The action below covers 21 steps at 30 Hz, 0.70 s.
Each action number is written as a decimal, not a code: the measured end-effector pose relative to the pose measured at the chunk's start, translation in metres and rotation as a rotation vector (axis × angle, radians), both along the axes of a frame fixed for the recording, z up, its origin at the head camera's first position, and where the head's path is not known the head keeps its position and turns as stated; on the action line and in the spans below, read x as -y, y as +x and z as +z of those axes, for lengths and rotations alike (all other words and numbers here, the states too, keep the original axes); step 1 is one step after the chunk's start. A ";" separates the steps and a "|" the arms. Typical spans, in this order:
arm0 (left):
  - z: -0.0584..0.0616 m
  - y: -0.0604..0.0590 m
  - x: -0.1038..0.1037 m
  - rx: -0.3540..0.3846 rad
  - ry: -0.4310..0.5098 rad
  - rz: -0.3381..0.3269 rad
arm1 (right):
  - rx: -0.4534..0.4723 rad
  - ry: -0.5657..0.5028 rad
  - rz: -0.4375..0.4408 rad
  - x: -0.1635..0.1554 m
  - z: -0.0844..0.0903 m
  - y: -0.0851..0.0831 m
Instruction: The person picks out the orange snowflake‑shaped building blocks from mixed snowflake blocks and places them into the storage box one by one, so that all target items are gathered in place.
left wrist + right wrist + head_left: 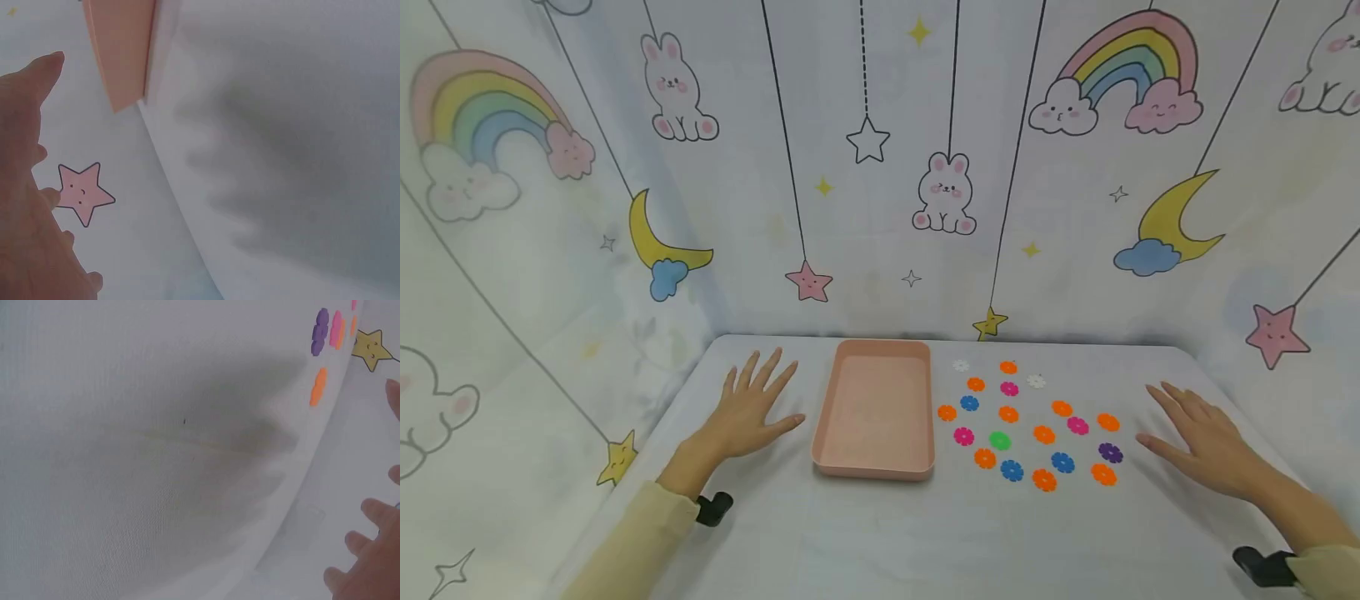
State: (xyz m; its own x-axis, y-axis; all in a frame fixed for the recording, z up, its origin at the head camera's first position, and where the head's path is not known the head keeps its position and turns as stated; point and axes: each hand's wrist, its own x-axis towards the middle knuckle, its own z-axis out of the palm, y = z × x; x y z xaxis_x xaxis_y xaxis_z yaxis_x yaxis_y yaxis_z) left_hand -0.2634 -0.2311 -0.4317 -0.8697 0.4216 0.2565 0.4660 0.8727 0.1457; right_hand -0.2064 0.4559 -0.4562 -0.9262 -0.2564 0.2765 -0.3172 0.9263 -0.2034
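My left hand (748, 421), fingers spread, hovers over the white table to the left of a shallow pink tray (822, 417). Nothing is in that hand; its shadow falls on the cloth in the left wrist view. To the tray's right lie several flat, flower-shaped discs, among them an orange disc (1044, 480), a blue disc (1012, 471), a green disc (1000, 441), a pink disc (1078, 426) and a white disc (1037, 382). My right hand (1206, 442) is held with straight fingers at the right, nearest a purple disc (1110, 453), and holds nothing.
The white table (880, 533) backs onto a curtain (880, 217) printed with rabbits, rainbows, moons and stars. Black wrist mounts (715, 508) show at both sleeves. The tray's inside is bare.
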 end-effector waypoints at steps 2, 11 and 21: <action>0.000 0.000 -0.004 0.033 0.039 -0.007 | 0.005 -0.063 0.012 0.003 0.001 -0.001; -0.001 0.001 -0.014 0.273 0.342 -0.058 | 0.189 -0.215 -0.013 0.025 0.009 -0.004; -0.002 -0.001 -0.020 0.399 0.492 -0.051 | 0.219 -0.259 -0.049 0.034 0.011 -0.012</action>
